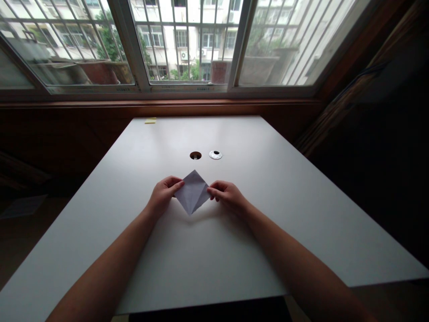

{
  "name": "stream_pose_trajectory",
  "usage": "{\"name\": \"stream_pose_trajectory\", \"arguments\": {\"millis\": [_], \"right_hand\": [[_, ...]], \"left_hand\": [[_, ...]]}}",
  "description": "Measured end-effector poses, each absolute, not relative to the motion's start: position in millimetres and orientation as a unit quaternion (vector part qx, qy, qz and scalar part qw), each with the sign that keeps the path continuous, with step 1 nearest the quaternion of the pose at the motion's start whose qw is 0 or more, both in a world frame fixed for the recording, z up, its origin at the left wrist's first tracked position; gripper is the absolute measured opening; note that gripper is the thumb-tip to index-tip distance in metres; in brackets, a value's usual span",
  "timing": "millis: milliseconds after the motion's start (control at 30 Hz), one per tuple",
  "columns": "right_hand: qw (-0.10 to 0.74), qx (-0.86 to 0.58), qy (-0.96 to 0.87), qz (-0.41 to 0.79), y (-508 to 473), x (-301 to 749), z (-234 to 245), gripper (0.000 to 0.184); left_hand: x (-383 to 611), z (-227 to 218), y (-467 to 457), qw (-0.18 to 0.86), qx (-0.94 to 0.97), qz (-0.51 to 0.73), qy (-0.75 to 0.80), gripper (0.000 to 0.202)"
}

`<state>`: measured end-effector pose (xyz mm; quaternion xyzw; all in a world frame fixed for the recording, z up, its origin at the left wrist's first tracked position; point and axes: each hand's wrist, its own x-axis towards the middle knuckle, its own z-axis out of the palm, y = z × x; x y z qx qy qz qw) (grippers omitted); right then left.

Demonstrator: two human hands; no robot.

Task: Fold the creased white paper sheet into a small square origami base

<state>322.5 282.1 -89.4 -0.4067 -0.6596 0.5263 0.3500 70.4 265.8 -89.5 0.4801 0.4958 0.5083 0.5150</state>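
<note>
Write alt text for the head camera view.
Left hand and right hand grip opposite corners of a diamond-shaped sheet of paper above a white table. Beyond it, a round hole sits in the tabletop before a barred window.

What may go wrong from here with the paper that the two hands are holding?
The left hand and right hand pinch the paper at opposite corners, so pulling outward might tear or crease it. The hole in the table lies just beyond, so a dropped paper could perhaps slide over it.
</note>
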Motion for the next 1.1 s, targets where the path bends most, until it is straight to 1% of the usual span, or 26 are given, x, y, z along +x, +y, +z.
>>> {"name": "stream_pose_trajectory", "arguments": {"millis": [233, 400, 633, 767, 867, 1033, 1067, 1100], "right_hand": [[0.371, -0.423, -0.662, 0.495, 285, 324, -92, 0.031], [0.383, -0.41, -0.647, 0.516, 285, 323, -91, 0.035], [0.316, -0.388, -0.664, 0.555, 281, 319, -83, 0.037], [0.328, -0.404, -0.647, 0.557, 281, 320, -81, 0.037], [0.36, -0.419, -0.614, 0.564, 281, 321, -82, 0.038], [0.415, -0.416, -0.546, 0.597, 285, 320, -83, 0.039], [0.422, -0.414, -0.536, 0.603, 286, 320, -83, 0.039], [0.428, -0.414, -0.526, 0.607, 287, 319, -84, 0.039]], "left_hand": [[69, -84, 263, 0.481, 0.529, 0.474, 0.514, 0.037], [71, -84, 263, 0.486, 0.529, 0.478, 0.505, 0.037], [77, -79, 257, 0.526, 0.533, 0.455, 0.482, 0.036], [77, -80, 258, 0.559, 0.515, 0.449, 0.469, 0.037], [78, -79, 258, 0.594, 0.502, 0.44, 0.45, 0.049], [84, -75, 252, 0.624, 0.514, 0.419, 0.413, 0.087], [85, -75, 251, 0.617, 0.529, 0.424, 0.399, 0.092], [86, -76, 250, 0.605, 0.548, 0.429, 0.386, 0.091]]}}
